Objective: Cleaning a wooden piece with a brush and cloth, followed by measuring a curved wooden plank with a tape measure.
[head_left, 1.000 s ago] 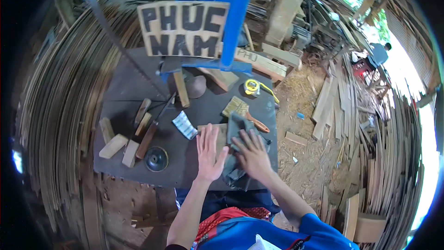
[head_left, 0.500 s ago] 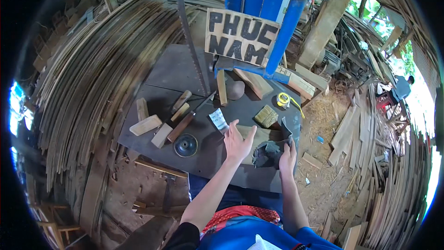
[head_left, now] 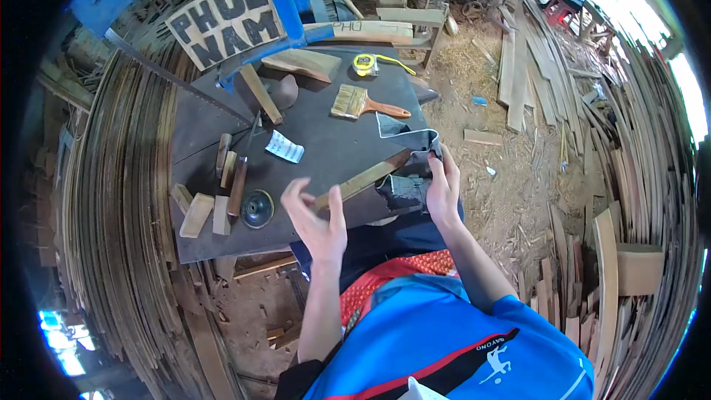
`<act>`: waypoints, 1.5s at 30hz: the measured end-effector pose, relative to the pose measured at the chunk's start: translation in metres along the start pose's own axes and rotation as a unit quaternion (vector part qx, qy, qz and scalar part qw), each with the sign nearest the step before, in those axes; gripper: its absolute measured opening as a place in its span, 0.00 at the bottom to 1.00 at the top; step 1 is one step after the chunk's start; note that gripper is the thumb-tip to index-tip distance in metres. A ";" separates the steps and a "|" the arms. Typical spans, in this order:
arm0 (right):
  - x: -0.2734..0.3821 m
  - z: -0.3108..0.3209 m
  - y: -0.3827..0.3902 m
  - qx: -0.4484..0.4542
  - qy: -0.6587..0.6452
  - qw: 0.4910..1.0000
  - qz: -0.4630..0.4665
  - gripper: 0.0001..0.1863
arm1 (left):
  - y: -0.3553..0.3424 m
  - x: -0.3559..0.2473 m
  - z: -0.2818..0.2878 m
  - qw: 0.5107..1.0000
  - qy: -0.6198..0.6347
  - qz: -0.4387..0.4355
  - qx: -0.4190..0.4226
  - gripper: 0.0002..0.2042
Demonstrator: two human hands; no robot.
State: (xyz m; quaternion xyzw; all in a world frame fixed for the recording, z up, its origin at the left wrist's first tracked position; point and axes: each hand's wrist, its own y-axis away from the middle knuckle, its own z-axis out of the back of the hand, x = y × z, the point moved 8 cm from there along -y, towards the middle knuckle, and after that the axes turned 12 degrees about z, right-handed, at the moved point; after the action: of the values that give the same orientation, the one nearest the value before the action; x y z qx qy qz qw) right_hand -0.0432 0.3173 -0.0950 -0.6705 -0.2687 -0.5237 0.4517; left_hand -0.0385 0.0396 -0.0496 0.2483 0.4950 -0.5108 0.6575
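Observation:
My left hand is raised near the front edge of the dark tabletop, fingers spread and holding nothing. Its thumb is beside the near end of a narrow wooden board; whether they touch I cannot tell. My right hand pinches a creased, dark grey sheet that looks like worn sandpaper. Folded parts of this sheet stand up beyond the fingers and hang over the board's far end, hiding some of it. Behind lies a wide paintbrush with an orange-brown handle.
A yellow tape measure and a printed packet lie on the tabletop. Wooden blocks, handled tools and a dark round disc sit at left. A blue machine frame with a blade rises behind. Stacked planks flank the table; someone sits far right.
The view has swung to the right and tilted, so the table's things appear shifted left. The whole paintbrush now shows. My right hand keeps the grey sheet; my left stays spread.

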 end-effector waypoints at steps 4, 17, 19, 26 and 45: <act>0.038 -0.017 0.010 0.106 0.170 0.971 0.133 0.19 | -0.021 0.009 -0.022 0.993 0.009 -0.019 0.114 0.13; 0.091 -0.111 0.054 0.366 0.288 0.804 0.370 0.25 | -0.027 0.069 -0.035 0.969 0.241 0.051 0.019 0.20; 0.085 -0.089 0.029 0.330 0.365 0.784 0.378 0.25 | -0.028 0.061 -0.036 0.967 0.243 0.078 -0.002 0.21; 0.066 -0.088 0.028 0.259 0.469 0.779 0.326 0.26 | -0.030 0.044 -0.038 0.981 0.184 0.054 0.005 0.21; 0.086 -0.151 0.073 0.347 0.341 0.779 0.395 0.27 | -0.043 0.065 -0.030 0.966 0.252 0.044 -0.028 0.24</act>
State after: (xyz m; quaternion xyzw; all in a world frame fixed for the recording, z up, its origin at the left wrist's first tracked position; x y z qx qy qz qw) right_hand -0.0252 0.1409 -0.0313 -0.2933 0.0281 -0.3654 0.8830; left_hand -0.0909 0.0217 -0.1121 0.3722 0.6472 -0.3887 0.5399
